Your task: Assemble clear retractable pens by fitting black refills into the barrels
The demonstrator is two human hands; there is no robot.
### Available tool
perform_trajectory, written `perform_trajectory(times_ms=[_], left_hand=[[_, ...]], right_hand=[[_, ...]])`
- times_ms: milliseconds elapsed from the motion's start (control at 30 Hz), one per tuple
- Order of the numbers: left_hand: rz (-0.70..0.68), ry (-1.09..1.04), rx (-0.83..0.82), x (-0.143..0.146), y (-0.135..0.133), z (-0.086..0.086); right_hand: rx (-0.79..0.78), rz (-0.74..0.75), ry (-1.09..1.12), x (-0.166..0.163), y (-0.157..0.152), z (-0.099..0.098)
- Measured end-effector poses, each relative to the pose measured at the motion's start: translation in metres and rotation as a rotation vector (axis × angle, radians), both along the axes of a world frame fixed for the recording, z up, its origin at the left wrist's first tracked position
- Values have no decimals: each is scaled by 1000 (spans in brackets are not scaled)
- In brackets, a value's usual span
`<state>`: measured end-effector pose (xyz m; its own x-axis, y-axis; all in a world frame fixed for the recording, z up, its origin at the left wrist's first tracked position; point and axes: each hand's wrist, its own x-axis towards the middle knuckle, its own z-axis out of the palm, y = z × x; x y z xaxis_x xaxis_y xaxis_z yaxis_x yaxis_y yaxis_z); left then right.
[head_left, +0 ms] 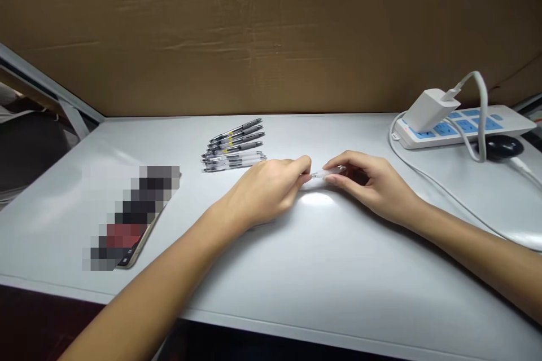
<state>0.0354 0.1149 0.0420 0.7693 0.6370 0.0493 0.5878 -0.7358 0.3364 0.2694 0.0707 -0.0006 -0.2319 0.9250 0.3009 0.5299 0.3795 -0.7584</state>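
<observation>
Above white table [296, 271]: left hand [265, 189], right hand [372, 180] both pinching clear pen [326, 172].

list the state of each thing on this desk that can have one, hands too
left hand, pinched on one end of the clear pen
right hand, pinched on its other end
clear pen, level, held low over the table
pile of pens, lying flat, untouched
charger, plugged into the power strip, cable attached
phone, flat on the table, screen blurred
</observation>
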Motion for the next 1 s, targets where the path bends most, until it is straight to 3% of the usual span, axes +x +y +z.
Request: perform_trajectory(times_ms=[333,533,800,1000], left_hand=[[11,-112,77,-3,3,-9],[97,-39,190,-3,2,-12],[-62,-195,89,-1,1,-14],[-141,-432,67,4,-3,-19]], right_hand=[[18,-13,29,1,-1,0],[40,19,0,1,-1,-2],[6,-12,31,2,-1,-3],[-2,208,-108,1,-4,-2]])
